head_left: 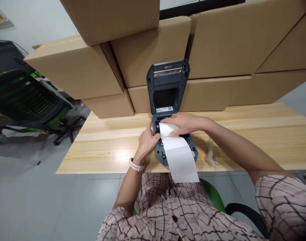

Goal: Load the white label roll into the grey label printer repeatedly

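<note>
A dark grey label printer (162,158) stands on the wooden table, its lid (167,83) raised toward the boxes. Inside it lies a roll of white paper (165,129), and a long paper strip (181,160) runs out over the table's front edge. My right hand (185,123) is on the roll from the right, thumb and fingers spread around it. At the printer's left side, my left hand (148,140) rests with its thumb on the inner edge by the roll and its index finger stretched along the outside.
Stacked cardboard boxes (153,50) line the back of the wooden table (105,144). A crumpled translucent strip (211,154) lies right of the printer. An office chair (24,100) stands on the floor at the left.
</note>
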Available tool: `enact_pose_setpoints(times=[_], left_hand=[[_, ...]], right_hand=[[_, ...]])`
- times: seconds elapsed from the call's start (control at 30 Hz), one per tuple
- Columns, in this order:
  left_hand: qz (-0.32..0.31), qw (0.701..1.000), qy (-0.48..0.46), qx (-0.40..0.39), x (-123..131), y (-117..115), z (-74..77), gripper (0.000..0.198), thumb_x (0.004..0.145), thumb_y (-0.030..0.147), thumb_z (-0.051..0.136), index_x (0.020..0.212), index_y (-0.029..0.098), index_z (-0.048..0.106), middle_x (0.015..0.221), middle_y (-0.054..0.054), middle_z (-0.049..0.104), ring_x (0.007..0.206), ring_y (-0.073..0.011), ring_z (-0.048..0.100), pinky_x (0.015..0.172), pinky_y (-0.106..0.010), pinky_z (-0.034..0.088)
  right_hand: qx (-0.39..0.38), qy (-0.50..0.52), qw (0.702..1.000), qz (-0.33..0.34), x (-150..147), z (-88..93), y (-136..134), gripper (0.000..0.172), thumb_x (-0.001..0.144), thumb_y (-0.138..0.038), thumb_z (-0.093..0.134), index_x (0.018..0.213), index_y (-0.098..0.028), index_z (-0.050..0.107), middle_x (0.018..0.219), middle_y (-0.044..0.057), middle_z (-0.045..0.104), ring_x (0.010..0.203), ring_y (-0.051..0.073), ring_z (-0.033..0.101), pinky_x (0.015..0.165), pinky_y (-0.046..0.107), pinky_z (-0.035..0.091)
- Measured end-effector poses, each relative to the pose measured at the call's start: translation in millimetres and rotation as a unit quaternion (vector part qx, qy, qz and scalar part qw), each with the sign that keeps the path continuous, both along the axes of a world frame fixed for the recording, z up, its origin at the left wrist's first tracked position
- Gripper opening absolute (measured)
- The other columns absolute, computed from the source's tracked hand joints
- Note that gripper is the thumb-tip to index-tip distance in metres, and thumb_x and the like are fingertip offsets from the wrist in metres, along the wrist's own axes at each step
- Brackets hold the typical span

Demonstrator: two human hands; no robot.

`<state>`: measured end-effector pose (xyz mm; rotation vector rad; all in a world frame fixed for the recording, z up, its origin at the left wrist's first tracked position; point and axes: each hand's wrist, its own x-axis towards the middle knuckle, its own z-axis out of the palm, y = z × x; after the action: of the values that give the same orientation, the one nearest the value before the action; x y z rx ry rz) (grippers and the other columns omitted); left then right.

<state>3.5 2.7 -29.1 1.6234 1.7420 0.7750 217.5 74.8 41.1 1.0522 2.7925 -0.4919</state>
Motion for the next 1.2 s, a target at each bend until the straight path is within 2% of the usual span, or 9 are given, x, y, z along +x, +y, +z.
enact_pose_setpoints(times=[0.07, 0.2, 0.33, 0.5, 0.63, 0.73, 0.83, 1.03, 1.2], left_hand=[[-0.019, 1.000, 0.006, -0.017, 0.0, -1.4, 4.8, 0.084, 0.082, 0.025, 0.055, 0.164, 0.016, 0.044, 0.067, 0.002, 0.060, 0.069, -0.0227, 0.058, 0.072, -0.034, 0.043], [-0.045, 0.999, -0.008, -0.012, -1.8, -0.4, 9.3, 0.084, 0.079, 0.023, 0.054, 0.162, 0.016, 0.047, 0.060, 0.006, 0.052, 0.061, -0.0198, 0.051, 0.065, -0.031, 0.036], [-0.044, 0.998, -0.035, -0.017, -3.1, 1.5, 8.1, 0.085, 0.077, 0.024, 0.056, 0.161, 0.015, 0.048, 0.058, 0.006, 0.052, 0.058, -0.0193, 0.049, 0.064, -0.031, 0.035], [-0.043, 0.997, -0.058, -0.014, -3.7, 3.0, 3.2, 0.087, 0.077, 0.026, 0.059, 0.164, 0.016, 0.047, 0.055, 0.006, 0.051, 0.057, -0.0198, 0.049, 0.066, -0.033, 0.038], [-0.038, 0.998, -0.045, -0.009, -3.9, 3.2, 1.0, 0.088, 0.076, 0.024, 0.057, 0.164, 0.016, 0.048, 0.054, 0.007, 0.050, 0.057, -0.0199, 0.049, 0.066, -0.033, 0.036], [-0.038, 0.998, -0.040, -0.011, -3.1, 3.0, 0.9, 0.087, 0.076, 0.023, 0.057, 0.163, 0.017, 0.049, 0.053, 0.007, 0.049, 0.055, -0.0190, 0.048, 0.063, -0.033, 0.033], [-0.034, 0.999, -0.040, -0.006, -2.2, 2.9, 0.7, 0.086, 0.075, 0.022, 0.056, 0.161, 0.017, 0.051, 0.053, 0.007, 0.048, 0.053, -0.0178, 0.044, 0.061, -0.032, 0.031], [-0.035, 0.998, -0.054, 0.000, -3.9, 3.1, -3.9, 0.086, 0.076, 0.022, 0.056, 0.162, 0.018, 0.049, 0.055, 0.007, 0.050, 0.054, -0.0174, 0.046, 0.062, -0.030, 0.032], [-0.043, 0.997, -0.063, 0.003, -5.8, 2.8, -6.3, 0.085, 0.078, 0.023, 0.056, 0.162, 0.019, 0.049, 0.056, 0.007, 0.049, 0.054, -0.0165, 0.046, 0.059, -0.029, 0.031]], right_hand=[[-0.016, -0.022, 1.000, -0.001, -6.9, -5.8, 6.4, 0.084, 0.089, -0.060, 0.071, 0.160, -0.020, 0.053, 0.146, 0.021, 0.070, 0.133, 0.048, 0.066, 0.106, 0.058, 0.051], [-0.022, -0.034, 0.999, -0.012, -20.4, -17.8, 13.4, 0.094, 0.086, -0.063, 0.074, 0.163, -0.017, 0.048, 0.146, 0.024, 0.069, 0.132, 0.048, 0.067, 0.106, 0.057, 0.051], [-0.036, 0.028, 0.999, 0.000, -14.0, -10.8, 14.9, 0.102, 0.075, -0.059, 0.083, 0.161, -0.019, 0.048, 0.142, 0.020, 0.072, 0.123, 0.043, 0.071, 0.101, 0.055, 0.056], [-0.108, 0.236, 0.964, 0.051, 44.0, 28.3, -0.3, 0.096, 0.074, -0.055, 0.085, 0.160, -0.030, 0.049, 0.147, 0.008, 0.068, 0.125, 0.034, 0.070, 0.101, 0.045, 0.061], [-0.049, 0.320, 0.945, -0.054, 99.2, 38.5, -14.2, 0.093, 0.074, -0.044, 0.088, 0.159, -0.035, 0.051, 0.146, 0.007, 0.068, 0.122, 0.034, 0.071, 0.102, 0.046, 0.062], [0.004, 0.306, 0.939, -0.158, 119.4, 22.7, -8.1, 0.087, 0.077, -0.043, 0.084, 0.157, -0.029, 0.054, 0.142, 0.011, 0.070, 0.119, 0.036, 0.073, 0.101, 0.050, 0.062], [-0.027, 0.293, 0.927, -0.231, 123.5, -4.8, 11.6, 0.093, 0.074, -0.048, 0.083, 0.158, -0.025, 0.053, 0.143, 0.013, 0.070, 0.124, 0.039, 0.071, 0.104, 0.056, 0.061], [-0.113, 0.301, 0.911, -0.256, 113.9, -54.4, 43.5, 0.102, 0.070, -0.045, 0.089, 0.160, -0.023, 0.048, 0.145, 0.014, 0.070, 0.133, 0.039, 0.068, 0.116, 0.059, 0.055], [-0.164, 0.354, 0.882, -0.265, 127.5, -65.9, 33.9, 0.106, 0.074, -0.049, 0.092, 0.165, -0.027, 0.042, 0.161, 0.015, 0.060, 0.151, 0.039, 0.055, 0.126, 0.061, 0.045]])
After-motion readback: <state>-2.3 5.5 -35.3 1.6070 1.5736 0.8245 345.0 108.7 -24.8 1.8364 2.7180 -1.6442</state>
